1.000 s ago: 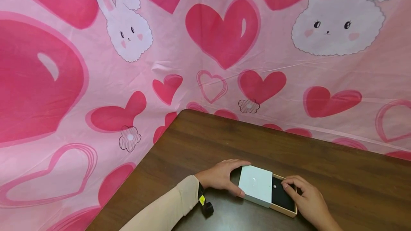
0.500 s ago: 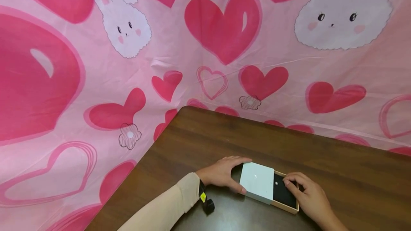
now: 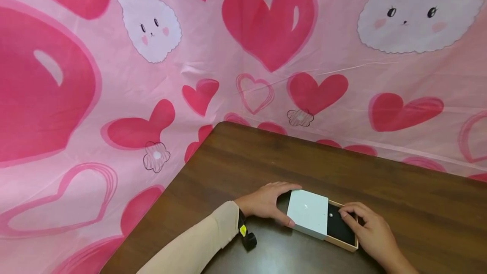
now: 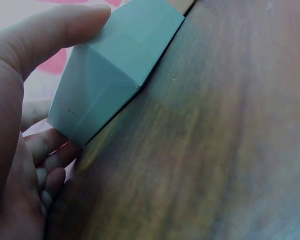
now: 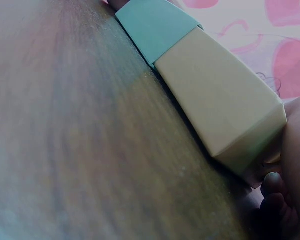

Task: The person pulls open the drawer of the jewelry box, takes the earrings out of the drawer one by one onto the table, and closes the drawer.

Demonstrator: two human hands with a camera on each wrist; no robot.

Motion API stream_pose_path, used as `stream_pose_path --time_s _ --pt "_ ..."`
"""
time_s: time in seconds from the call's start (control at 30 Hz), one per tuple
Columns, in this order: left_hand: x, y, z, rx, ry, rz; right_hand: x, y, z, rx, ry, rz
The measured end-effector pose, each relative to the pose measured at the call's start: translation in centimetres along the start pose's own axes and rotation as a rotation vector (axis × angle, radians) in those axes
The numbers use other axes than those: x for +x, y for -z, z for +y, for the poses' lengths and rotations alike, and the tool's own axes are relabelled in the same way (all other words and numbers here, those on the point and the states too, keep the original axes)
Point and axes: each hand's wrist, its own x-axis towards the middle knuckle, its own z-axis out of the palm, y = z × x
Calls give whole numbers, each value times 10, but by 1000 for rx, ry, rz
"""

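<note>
A flat box lies on the table, its pale mint sleeve (image 3: pixel 308 212) part-way over a tan drawer (image 3: pixel 343 243). A black insert (image 3: pixel 340 227) fills the drawer's exposed part, with one small, shiny round stud (image 3: pixel 331 215) on it. My left hand (image 3: pixel 264 202) holds the sleeve's left end, thumb (image 4: pixel 82 25) on one long side and fingers round the other. At the drawer's right end, my right hand (image 3: pixel 370 227) pinches at the black insert with thumb and index fingertips. What lies between those fingertips is hidden. Its other fingers (image 5: pixel 274 184) curl beside the drawer's end.
The brown wooden table (image 3: pixel 266 160) reaches back to a corner, closed in by a pink cloth (image 3: pixel 213 58) printed with hearts and rabbits. A black strap with a small camera (image 3: pixel 249 240) sits on my left wrist.
The head view has tilted and shifted slightly, so hands and box appear a little higher and further right. Hands, sleeve and drawer keep about the same positions relative to each other.
</note>
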Motion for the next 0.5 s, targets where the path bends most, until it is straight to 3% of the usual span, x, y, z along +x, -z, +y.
stream_pose_path --time_s 0.27,0.5 --pt "38 -25 23 30 -112 -114 -42 25 26 -15 -139 15" --pt "37 -25 23 36 -108 -125 -44 19 28 -9 -156 21"
